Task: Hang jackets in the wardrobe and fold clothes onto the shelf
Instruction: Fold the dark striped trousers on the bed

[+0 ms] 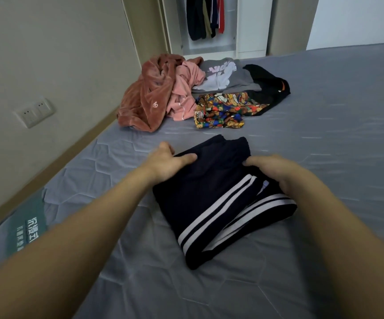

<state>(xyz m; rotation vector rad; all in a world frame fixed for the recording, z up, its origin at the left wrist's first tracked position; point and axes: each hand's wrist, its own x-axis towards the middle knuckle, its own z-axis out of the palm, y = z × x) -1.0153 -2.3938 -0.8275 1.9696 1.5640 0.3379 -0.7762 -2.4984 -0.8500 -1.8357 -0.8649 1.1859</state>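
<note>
Two bare forearms reach in from the bottom corners, over the grey quilted bed (324, 116); between them lies a folded pair of dark trousers (211, 194) with white side stripes, its long axis running from the near end up and away toward the waistband, slightly tilted to the left; the left hand (165, 164) grips the far left edge of the bundle, thumb laid on top and fingers curled under the fabric; the right hand (278, 171) sits on the right edge near the stripes, fingers bent round the cloth, so each side is held and the hands stand apart with the bundle between them; neither hand is clearly the nearer, both being level with the far half of the trousers; the fold looks finished, so the likely next step is to lift it and carry it forward; the wardrobe (211, 26) stands open straight ahead past the foot of the bed, with dark garments hanging inside; its shelf is not visible; a pile of unfolded clothes (186, 93) lies between trousers and wardrobe, well apart from the hands.
</note>
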